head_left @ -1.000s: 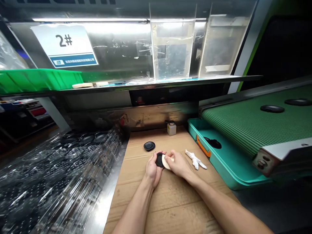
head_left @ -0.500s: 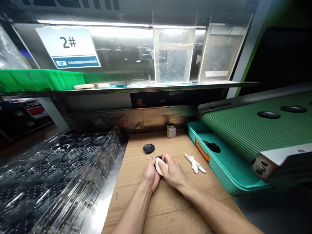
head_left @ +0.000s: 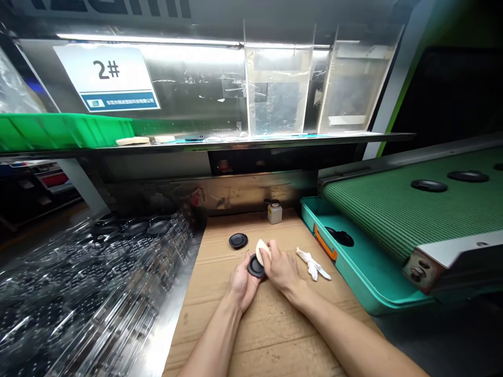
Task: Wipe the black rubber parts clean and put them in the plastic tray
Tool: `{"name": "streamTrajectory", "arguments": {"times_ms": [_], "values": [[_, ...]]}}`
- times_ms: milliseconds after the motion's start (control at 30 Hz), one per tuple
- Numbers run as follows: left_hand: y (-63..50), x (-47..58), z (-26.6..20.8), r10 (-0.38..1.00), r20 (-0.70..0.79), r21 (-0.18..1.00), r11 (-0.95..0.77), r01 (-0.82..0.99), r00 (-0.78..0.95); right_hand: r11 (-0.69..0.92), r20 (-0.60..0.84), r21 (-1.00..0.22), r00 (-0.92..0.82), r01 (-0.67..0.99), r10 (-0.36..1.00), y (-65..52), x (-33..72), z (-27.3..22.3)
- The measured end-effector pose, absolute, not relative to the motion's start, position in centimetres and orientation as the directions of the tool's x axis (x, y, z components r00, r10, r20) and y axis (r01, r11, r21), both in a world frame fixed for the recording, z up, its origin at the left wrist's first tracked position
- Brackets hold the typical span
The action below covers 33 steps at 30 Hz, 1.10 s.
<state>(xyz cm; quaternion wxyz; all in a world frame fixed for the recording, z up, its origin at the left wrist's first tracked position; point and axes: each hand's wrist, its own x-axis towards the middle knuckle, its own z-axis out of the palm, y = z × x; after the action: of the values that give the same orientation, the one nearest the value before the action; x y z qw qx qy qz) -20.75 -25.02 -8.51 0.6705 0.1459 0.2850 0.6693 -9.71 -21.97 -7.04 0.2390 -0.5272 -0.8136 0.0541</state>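
My left hand [head_left: 242, 283] grips a round black plastic part [head_left: 256, 266] by its left edge, its recessed face turned up. In my right hand [head_left: 283, 269] is a cream-coloured sponge pad [head_left: 262, 251], pinched between thumb and fingers. The pad stands tilted at the far upper edge of the part; whether it touches is hard to tell. A second black round part [head_left: 238, 241] lies on the cardboard just beyond my left hand. To the right of my right hand rests a crumpled white cloth or glove [head_left: 313, 264].
Cardboard [head_left: 220, 335] covers the worktop. A small bottle [head_left: 274, 212] stands at its back. On the right, a teal bin [head_left: 377, 293] holds black parts below a green conveyor [head_left: 377, 209] carrying more. Stacked clear trays [head_left: 98, 293] fill the left. A metal shelf [head_left: 275, 142] crosses above.
The sponge pad has moved up and away from me, tilting upright, so the black part's face now shows. My right hand has shifted slightly right.
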Motion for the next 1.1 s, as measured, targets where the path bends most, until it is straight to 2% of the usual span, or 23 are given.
{"name": "streamTrajectory", "arguments": {"times_ms": [100,200,333,533,667,800,867,933,1033,1100], "values": [[-25.0,-20.7,-8.3,0.974,-0.210,0.553,0.051,-0.832,-0.080,0.520,0.361,-0.332,-0.402,0.787,0.841,-22.4,-9.8,-7.2],[-24.8,-20.9,-8.3,0.973,-0.221,0.561,0.076,-0.824,-0.061,0.441,0.362,-0.344,-0.317,0.829,0.877,-21.8,-9.3,-6.9],[-24.7,-21.8,-8.2,0.963,-0.255,0.539,0.065,-0.840,-0.090,0.349,0.352,-0.436,-0.200,0.830,0.915,-20.4,-7.6,-6.7],[-25.2,-23.0,-7.8,0.967,-0.255,0.440,0.102,-0.892,-0.016,0.366,0.341,-0.548,-0.199,0.752,0.919,-20.2,-6.3,-7.6],[-25.3,-23.1,-7.6,0.973,-0.231,0.422,0.115,-0.899,0.016,0.363,0.298,-0.550,-0.230,0.753,0.927,-20.1,-6.2,-7.8],[-25.4,-23.2,-7.3,0.973,-0.229,0.442,0.109,-0.890,0.005,0.377,0.270,-0.497,-0.274,0.781,0.923,-20.1,-6.1,-8.1],[-25.6,-23.1,-7.1,0.975,-0.221,0.497,0.102,-0.862,-0.012,0.385,0.260,-0.458,-0.294,0.801,0.920,-20.3,-6.2,-8.2],[-25.6,-22.8,-7.1,0.975,-0.178,0.628,0.012,-0.778,-0.129,0.394,0.251,-0.426,-0.313,0.814,0.916,-20.5,-6.3,-8.2],[-25.6,-22.1,-7.2,0.911,0.000,0.849,-0.218,-0.481,-0.413,0.469,0.303,-0.357,-0.375,0.808,0.876,-20.7,-6.3,-7.5],[-25.7,-21.6,-7.3,0.857,0.144,0.908,-0.313,-0.278,-0.495,0.497,0.369,-0.281,-0.385,0.821,0.846,-20.7,-5.8,-6.5]]}}
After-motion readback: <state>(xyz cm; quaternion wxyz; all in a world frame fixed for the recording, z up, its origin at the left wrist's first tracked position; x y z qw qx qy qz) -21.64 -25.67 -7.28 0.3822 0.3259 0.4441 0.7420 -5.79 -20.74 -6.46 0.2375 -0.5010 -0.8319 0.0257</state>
